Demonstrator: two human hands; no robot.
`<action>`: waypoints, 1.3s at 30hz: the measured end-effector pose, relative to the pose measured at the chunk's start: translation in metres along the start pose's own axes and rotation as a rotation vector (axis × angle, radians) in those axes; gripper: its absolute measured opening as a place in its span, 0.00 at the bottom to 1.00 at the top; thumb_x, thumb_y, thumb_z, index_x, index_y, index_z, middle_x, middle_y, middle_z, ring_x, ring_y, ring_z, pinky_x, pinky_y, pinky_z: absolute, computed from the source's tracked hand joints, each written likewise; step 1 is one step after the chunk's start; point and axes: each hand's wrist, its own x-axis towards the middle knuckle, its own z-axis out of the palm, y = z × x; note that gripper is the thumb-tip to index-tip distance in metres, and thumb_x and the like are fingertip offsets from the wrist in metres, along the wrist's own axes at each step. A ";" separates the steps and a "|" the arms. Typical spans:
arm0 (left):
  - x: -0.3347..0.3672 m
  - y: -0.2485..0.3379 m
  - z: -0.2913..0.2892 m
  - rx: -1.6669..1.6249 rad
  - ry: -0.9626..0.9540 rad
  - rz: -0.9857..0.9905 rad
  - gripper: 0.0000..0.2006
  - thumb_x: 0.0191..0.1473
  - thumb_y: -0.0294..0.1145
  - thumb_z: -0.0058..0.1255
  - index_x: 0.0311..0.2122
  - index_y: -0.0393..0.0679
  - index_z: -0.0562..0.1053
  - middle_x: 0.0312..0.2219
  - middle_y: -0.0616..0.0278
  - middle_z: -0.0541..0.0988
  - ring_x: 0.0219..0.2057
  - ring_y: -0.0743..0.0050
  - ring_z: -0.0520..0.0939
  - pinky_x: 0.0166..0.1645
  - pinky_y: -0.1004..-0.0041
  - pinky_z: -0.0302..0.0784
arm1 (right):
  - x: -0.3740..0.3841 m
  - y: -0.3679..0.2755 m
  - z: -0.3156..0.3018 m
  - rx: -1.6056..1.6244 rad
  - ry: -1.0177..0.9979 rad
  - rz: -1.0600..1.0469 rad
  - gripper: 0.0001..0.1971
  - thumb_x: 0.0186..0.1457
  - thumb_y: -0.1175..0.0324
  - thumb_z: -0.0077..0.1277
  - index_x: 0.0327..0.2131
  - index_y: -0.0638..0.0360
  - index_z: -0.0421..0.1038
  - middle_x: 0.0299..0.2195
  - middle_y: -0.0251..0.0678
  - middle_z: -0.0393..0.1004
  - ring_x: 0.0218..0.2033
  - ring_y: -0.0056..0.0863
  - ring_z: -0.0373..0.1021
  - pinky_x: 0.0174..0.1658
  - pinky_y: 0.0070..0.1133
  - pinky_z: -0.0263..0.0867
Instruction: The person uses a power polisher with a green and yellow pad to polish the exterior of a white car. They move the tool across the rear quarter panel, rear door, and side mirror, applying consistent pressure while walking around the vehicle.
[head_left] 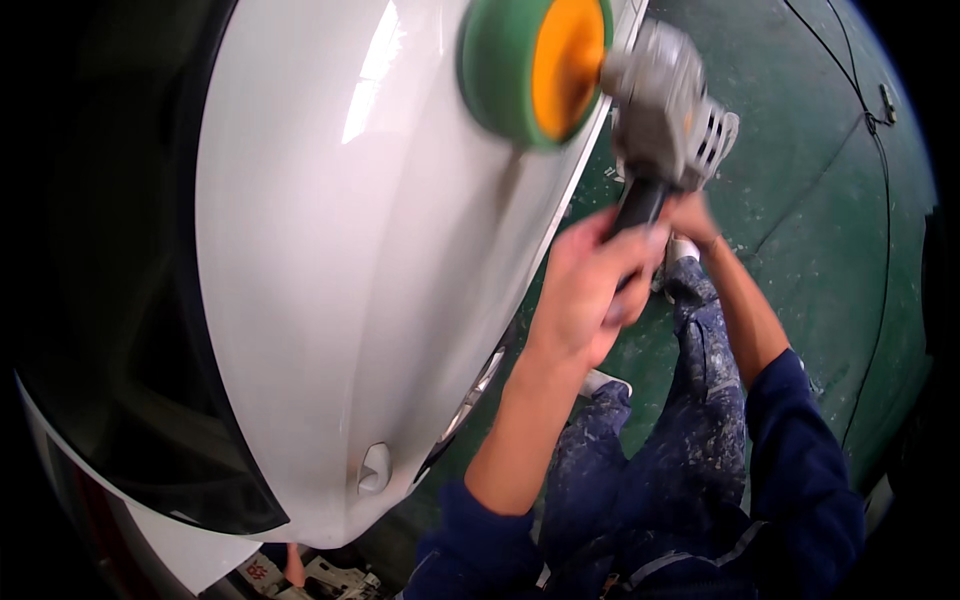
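A polishing machine (655, 110) with a grey metal head is in my hands, blurred by motion. Its thick green foam pad (495, 70) on an orange backing (565, 70) is at the glossy white car panel (300, 250); whether it touches the surface I cannot tell. My left hand (590, 285) wraps round the machine's black handle (640, 205). Behind that handle my right hand (692, 218) is closed on the machine's body, its fingers mostly hidden.
Dark car glass (110, 250) curves along the left. A small raised white piece (375, 468) sits low on the panel, near a shiny lamp or trim (470, 400). Black cables (885, 200) lie on the green floor (800, 200). Another person's hand (294, 567) shows at lower left.
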 end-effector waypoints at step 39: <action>-0.062 -0.188 -0.139 0.073 0.384 -0.033 0.15 0.54 0.25 0.55 0.45 0.29 0.72 0.22 0.72 0.70 0.12 0.93 0.60 0.15 0.83 0.49 | -0.089 0.194 0.148 0.332 -0.039 -0.370 0.19 0.42 0.67 0.65 0.41 0.59 0.76 0.39 0.33 0.80 0.40 0.19 0.75 0.48 0.23 0.71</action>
